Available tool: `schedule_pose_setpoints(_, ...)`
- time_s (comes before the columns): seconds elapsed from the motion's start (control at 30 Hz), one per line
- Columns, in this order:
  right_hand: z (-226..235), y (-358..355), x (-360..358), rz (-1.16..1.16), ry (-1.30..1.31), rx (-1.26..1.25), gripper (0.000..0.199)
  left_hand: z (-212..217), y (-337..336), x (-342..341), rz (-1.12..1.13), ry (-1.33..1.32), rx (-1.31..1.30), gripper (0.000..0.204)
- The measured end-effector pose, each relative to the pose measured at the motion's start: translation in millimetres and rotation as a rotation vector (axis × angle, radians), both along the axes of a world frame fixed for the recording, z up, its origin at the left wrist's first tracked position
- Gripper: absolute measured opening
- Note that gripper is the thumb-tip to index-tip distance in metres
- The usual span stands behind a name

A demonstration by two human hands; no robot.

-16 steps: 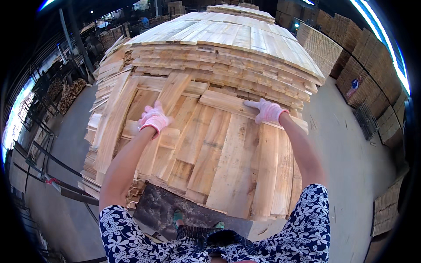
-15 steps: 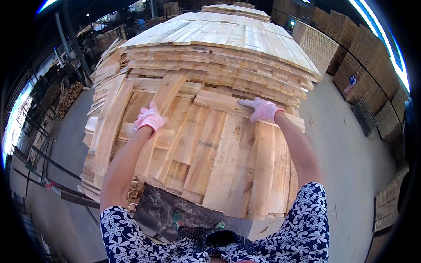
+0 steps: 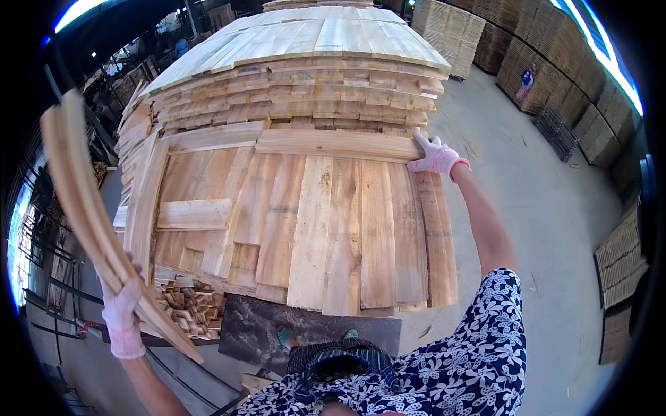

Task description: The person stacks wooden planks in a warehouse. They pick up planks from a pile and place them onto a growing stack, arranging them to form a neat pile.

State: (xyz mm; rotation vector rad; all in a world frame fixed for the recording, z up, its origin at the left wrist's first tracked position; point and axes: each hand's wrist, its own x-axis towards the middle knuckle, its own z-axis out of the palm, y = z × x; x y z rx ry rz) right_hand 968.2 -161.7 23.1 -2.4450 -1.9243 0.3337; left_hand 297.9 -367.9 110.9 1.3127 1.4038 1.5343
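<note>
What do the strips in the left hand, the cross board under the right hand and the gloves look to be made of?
Strips: thin raw wood, pale, visibly bowed.
Cross board: unfinished sawn wood, with grain and no coating.
Gloves on the left hand and right hand: probably knitted cotton, white with pink cuffs.

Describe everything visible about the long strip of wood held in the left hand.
The wood strip is long, thin and narrow, pale tan with a plain sawn look, and seems to bow along its length, though the lens may add to that. It stands tilted, its upper end high at the picture's left, its lower end running down to the right past the hand. The left hand, in a whitish glove, has its grip closed around the lower part. It hangs clear of the stacked boards.
</note>
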Motion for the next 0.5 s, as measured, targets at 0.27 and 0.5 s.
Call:
schedule_pose_setpoints(0.27,-23,16,16,0.031,0.127,0.116,0.107,-159,-140,-36,0.189,-0.431,-0.051,0.085)
schedule_pose_setpoints(0.5,-39,22,36,0.104,-0.018,0.168,0.107,-188,-148,98,0.010,-0.785,-0.579,0.051)
